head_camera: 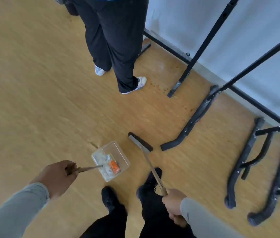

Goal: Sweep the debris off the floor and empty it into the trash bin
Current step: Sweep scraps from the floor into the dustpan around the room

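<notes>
A clear plastic dustpan (118, 152) sits low over the wooden floor in front of my feet, holding white crumpled debris (101, 158) and an orange comb-like piece (113, 166). My left hand (58, 177) grips the end of the dustpan's long handle (89, 168). My right hand (174, 206) grips the wooden broom handle (153, 170). The broom's dark head (140, 142) rests on the floor just right of the dustpan. No trash bin is in view.
Another person in dark trousers and light shoes (118, 54) stands ahead. Black metal frame legs (194, 117) and bars (249, 162) lie and stand along the white wall at right. My own dark shoes (109, 198) are below the dustpan. Wooden floor stretches left.
</notes>
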Tool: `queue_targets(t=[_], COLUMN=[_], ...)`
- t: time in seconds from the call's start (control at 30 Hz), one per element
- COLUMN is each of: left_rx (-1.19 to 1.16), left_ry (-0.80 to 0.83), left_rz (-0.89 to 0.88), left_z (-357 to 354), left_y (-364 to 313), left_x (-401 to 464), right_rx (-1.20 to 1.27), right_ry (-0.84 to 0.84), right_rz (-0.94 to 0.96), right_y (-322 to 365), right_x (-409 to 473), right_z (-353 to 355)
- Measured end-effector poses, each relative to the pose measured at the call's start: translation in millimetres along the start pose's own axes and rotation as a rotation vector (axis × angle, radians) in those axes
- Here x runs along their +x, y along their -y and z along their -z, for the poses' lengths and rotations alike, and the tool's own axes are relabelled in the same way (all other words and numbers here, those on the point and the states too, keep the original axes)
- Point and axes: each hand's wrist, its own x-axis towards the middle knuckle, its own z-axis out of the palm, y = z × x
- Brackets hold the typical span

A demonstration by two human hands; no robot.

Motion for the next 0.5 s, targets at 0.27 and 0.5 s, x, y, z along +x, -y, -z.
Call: queue_targets(t=[0.27, 0.5], left_rx=[0.049, 0.048], left_ry=[0.04, 0.017], left_rz=[-0.01, -0.013], left_z=[-1, -8], left_y=[37, 43], left_x=[22, 39], right_rx=[0.055, -0.413], right_ry=[-0.239, -0.384], right_rz=[-0.018, 0.016], right_y=[35, 113], right_x=[-62, 23], right_z=[26, 13])
